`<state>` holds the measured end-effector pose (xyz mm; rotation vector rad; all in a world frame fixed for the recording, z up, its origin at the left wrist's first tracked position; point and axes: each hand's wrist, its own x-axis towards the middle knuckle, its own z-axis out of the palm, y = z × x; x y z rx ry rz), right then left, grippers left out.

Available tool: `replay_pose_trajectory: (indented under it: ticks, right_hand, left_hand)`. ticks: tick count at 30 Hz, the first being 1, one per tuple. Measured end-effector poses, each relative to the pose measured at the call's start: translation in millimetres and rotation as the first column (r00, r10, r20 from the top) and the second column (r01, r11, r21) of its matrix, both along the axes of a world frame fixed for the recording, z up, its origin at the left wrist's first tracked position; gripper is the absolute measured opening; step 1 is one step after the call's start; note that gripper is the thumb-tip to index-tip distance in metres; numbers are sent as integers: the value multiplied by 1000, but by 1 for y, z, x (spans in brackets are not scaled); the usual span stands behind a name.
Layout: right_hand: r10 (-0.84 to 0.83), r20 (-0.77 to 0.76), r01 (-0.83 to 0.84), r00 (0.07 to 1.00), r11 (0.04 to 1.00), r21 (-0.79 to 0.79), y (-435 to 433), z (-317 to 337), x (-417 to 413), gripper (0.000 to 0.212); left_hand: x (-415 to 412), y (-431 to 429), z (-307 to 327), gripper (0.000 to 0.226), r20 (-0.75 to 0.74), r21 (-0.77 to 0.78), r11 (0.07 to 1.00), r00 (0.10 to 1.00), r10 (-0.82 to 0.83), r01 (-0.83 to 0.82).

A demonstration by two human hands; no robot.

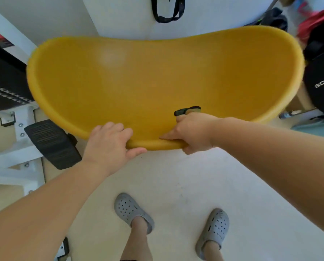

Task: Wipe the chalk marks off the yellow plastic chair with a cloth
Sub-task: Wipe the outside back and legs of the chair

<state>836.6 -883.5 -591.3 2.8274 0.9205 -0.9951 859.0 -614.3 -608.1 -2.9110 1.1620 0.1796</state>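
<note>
Yellow chair, grey perforated clogs
A pale smudge on the yellow; black ribbed pedal; cream floor.

The scene was bright and evenly lit, with soft, faint shadows on the pale floor. A dull whitish sheen sat on the yellow chair at its upper left. The wide lens bowed the chair's rim and stretched both forearms toward the corners. Edges were smeared, notably the blurred clutter at upper right.

Matt yellow plastic chair, ribbed black pedal
</note>
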Motion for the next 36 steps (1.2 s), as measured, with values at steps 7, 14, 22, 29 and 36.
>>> replay_pose_trajectory:
  ticks: [7,14,22,29,36]
  right_hand:
    - [-419,465,340,780,907,247,-54,-29,-27,85]
    - [-461,664,338,588,887,316,-48,-64,-27,74]
    - [-424,621,336,659,905,260,-52,-59,-20,72]
    - [-503,498,405,706,864,300,-47,-36,-24,52]
    - [-812,349,437,468,556,707,-35,48,-59,41]
  left_hand:
    - [13,-35,-7,59,-74,-39,998,996,52,-55]
    - [20,-28,-28,61,58,-149,986,996,-63,71]
    - [30,-32,-26,64,-28,-122,992,999,-44,40]
    - [31,-39,-10,87,-282,-10,991,951,128,-136]
    - [3,-121,61,62,-723,-397,794,690,37,-459]
